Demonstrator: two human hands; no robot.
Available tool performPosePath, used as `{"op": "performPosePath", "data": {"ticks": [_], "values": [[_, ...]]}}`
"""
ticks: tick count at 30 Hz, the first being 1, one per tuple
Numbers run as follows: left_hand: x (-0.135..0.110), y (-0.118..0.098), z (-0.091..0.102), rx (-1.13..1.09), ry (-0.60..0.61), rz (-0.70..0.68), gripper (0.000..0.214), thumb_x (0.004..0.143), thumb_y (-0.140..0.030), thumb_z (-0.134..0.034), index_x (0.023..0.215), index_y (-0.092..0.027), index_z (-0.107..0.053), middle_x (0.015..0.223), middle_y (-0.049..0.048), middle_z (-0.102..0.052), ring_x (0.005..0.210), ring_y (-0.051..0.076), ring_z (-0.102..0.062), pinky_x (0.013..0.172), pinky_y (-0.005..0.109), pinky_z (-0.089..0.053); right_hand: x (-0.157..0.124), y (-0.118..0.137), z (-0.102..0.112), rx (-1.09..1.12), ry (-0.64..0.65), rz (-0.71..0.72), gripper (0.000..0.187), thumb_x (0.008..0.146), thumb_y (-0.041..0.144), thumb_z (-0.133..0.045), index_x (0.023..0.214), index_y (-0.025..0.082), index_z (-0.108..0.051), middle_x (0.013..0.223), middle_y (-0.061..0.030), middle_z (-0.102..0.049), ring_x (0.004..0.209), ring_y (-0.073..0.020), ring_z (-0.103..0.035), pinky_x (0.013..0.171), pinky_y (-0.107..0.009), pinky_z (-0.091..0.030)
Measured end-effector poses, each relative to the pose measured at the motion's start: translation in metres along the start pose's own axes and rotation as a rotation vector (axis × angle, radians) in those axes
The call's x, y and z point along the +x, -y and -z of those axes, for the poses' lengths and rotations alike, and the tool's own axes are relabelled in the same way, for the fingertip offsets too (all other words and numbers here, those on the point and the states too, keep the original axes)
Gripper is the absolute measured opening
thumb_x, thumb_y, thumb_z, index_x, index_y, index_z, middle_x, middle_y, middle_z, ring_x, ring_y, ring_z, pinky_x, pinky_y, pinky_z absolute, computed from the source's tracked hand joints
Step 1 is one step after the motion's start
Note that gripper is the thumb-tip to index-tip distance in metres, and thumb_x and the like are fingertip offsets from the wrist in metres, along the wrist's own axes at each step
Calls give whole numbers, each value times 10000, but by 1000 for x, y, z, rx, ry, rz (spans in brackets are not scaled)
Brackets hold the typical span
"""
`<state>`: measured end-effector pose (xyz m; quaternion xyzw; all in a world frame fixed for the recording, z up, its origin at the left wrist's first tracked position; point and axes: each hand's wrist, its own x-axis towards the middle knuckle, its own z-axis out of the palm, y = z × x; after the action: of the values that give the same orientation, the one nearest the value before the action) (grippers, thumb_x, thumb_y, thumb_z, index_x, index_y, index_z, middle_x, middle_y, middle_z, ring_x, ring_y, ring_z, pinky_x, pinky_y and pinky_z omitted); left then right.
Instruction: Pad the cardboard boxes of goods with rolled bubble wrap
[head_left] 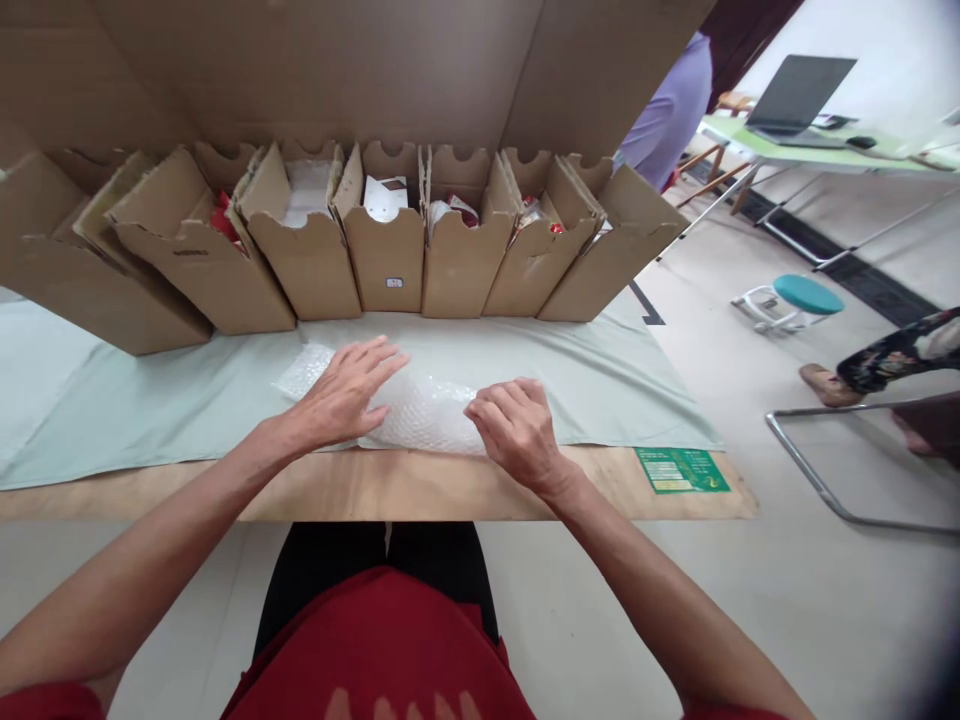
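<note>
A clear sheet of bubble wrap (427, 412) lies on the pale green cloth (600, 375) close to the table's front edge. Over its left part is my left hand (346, 392), fingers stretched out and apart; whether the palm presses on the wrap I cannot tell. At the right end of the sheet, my right hand (517, 425) is closed with the fingers curled on the wrap's edge. Part of the sheet is hidden beneath both hands.
Behind the wrap stands a row of open cardboard boxes (388, 262) holding red and white items, backed by a tall cardboard panel (337, 70). A green printed sheet (681, 470) lies on the wooden edge. To the right are a laptop (799, 100), a stool (806, 295) and other people.
</note>
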<state>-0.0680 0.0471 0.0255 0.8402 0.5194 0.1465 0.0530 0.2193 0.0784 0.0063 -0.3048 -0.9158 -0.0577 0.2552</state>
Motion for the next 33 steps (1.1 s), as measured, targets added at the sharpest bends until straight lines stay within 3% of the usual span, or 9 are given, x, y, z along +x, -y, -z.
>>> {"op": "performPosePath", "data": {"ticks": [3,7,10,13,16,21,24,29,33], "values": [[1,-3,17,-67,125,-41,639,854,-337,-670,1467,-228,-528,1306,93,-701,1317,319,-574,1224,556,-284,-4,14,20,49,-93,112,236,1066,167,-454,918,240,-624,1029,-34,-742,1027,-209,-648,943,-404,-391],[0,6,43,5,369,92,171,884,-335,-585,926,-243,-723,771,21,-698,859,243,-658,1005,440,-474,-8,8,39,42,-95,162,266,1047,89,-406,913,224,-592,1024,-59,-741,911,-187,-653,834,-357,-447],[-2,3,66,106,186,162,189,876,-289,-516,781,-235,-670,907,70,-716,913,263,-654,907,416,-505,-4,-6,59,-4,-135,95,233,1043,118,-436,969,241,-619,977,-42,-747,866,-198,-660,833,-378,-439],[-11,-12,76,201,-160,159,152,884,-250,-512,857,-241,-661,1220,71,-708,1154,303,-630,1084,510,-445,-3,-10,77,9,-207,26,254,1021,125,-492,1126,297,-647,1040,-13,-755,967,-213,-685,908,-406,-424],[-32,-25,54,202,-243,67,151,916,-229,-516,833,-238,-642,1301,81,-700,1168,298,-642,1165,566,-394,-14,-4,80,20,-168,40,296,991,91,-508,1120,302,-671,1036,-20,-752,997,-224,-683,922,-417,-429],[-76,-21,-6,6,36,8,82,873,-271,-647,921,-215,-685,1390,151,-669,1236,341,-644,1179,621,-384,-50,2,61,130,261,37,235,957,99,-507,1011,219,-703,1045,-84,-747,990,-259,-671,872,-433,-485],[-87,-15,-6,-130,109,62,450,864,-530,-695,1205,-237,-676,1527,149,-577,1384,371,-550,1192,608,-381,-60,0,60,250,321,-51,256,988,333,-615,1201,213,-691,1221,-116,-729,1111,-301,-668,941,-481,-512],[-47,-25,-7,-52,-66,155,525,1039,-482,-433,1462,-188,-535,1598,173,-505,1476,327,-473,1212,555,-364,-15,13,34,254,106,-229,378,1026,327,-545,1386,236,-618,1426,-117,-656,1342,-317,-580,1118,-535,-450],[-13,-29,-44,25,64,116,645,1032,-461,-440,1590,-145,-379,1694,184,-357,1588,319,-301,1281,537,-239,34,26,-27,163,305,-204,517,1013,308,-572,1497,132,-528,1608,-181,-478,1505,-343,-416,1185,-524,-391]]}}
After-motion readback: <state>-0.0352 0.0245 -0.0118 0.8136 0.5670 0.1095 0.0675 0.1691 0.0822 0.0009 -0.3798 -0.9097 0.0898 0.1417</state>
